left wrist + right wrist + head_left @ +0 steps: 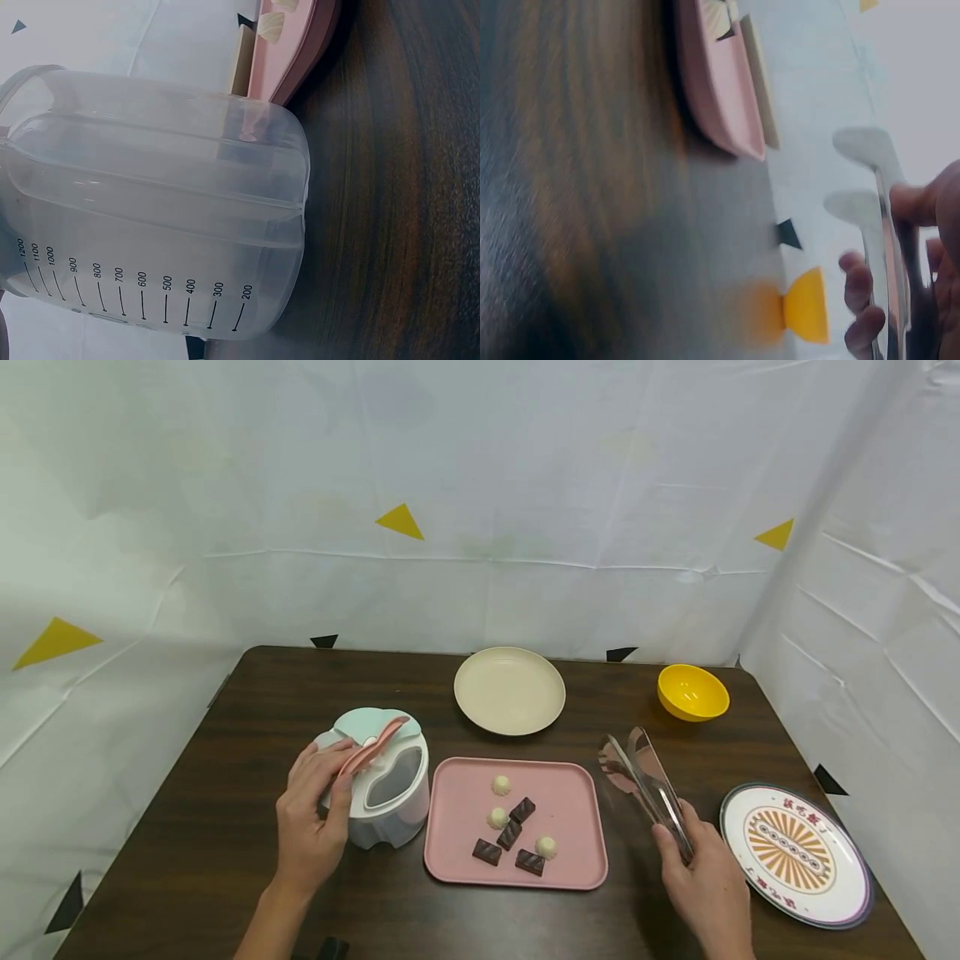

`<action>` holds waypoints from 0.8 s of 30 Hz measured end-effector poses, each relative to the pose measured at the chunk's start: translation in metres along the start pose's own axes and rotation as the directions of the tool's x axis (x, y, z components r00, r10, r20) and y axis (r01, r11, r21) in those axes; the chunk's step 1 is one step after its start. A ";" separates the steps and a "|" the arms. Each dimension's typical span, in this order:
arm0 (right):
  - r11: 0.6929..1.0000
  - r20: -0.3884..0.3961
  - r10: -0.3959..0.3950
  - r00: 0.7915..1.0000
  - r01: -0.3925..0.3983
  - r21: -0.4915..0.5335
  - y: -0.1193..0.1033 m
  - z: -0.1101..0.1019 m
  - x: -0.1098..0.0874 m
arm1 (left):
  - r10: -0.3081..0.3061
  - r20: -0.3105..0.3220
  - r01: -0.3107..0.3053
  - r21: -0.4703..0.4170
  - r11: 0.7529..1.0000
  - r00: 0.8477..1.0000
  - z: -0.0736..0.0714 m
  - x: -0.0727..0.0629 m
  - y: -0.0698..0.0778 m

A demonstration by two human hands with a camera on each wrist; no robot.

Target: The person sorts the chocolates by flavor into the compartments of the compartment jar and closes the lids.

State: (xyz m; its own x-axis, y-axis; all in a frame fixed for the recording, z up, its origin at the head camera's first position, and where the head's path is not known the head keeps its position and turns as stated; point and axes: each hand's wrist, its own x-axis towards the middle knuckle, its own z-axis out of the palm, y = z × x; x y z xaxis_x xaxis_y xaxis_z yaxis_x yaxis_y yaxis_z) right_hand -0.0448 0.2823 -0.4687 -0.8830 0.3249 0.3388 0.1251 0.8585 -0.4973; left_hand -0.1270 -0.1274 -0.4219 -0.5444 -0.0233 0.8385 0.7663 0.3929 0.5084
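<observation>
My left hand (pixel 311 827) pinches a pink flip lid (pixel 372 748), tilted up on top of a clear storage canister (pixel 390 828). The canister's top also has a mint-green lid (pixel 362 722) and a white part. Volume marks run down its wall (pixel 165 202) in the left wrist view. In my right hand (pixel 708 877) are metal tongs (pixel 654 785), gripped by the handles, their two tips apart with nothing between them. They hover right of a pink tray (pixel 573 793). On the tray lie several dark chocolates (pixel 487 852) and three cream-coloured pieces (pixel 501 786).
Behind the tray sits a beige plate (pixel 510 692). A yellow bowl (pixel 693 693) is at the back right, and a white patterned plate (pixel 832 897) lies near the right edge. White sheeting (pixel 480 485) hangs behind the dark wooden table (pixel 247 752).
</observation>
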 end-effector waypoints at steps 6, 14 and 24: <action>0.991 0.012 -0.130 0.991 0.129 0.019 -0.015 0.000 -0.001 | 0.002 0.003 -0.002 -0.006 1.000 1.000 0.000 0.000 -0.001; 0.963 0.140 -0.268 0.953 0.268 0.018 -0.026 0.012 -0.007 | 0.006 0.004 -0.006 -0.005 1.000 1.000 0.000 -0.001 -0.002; 0.958 0.233 -0.283 0.930 0.287 0.016 -0.034 0.025 -0.011 | 0.006 -0.001 -0.006 -0.001 1.000 1.000 0.000 0.000 0.000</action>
State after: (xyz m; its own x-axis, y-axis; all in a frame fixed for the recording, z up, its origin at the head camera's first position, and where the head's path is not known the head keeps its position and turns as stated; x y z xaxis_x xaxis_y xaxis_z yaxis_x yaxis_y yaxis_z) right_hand -0.0511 0.2396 -0.4756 -0.9622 -0.0331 0.2704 -0.1414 0.9090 -0.3920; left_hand -0.1275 -0.1274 -0.4218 -0.5390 -0.0220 0.8420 0.7701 0.3920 0.5032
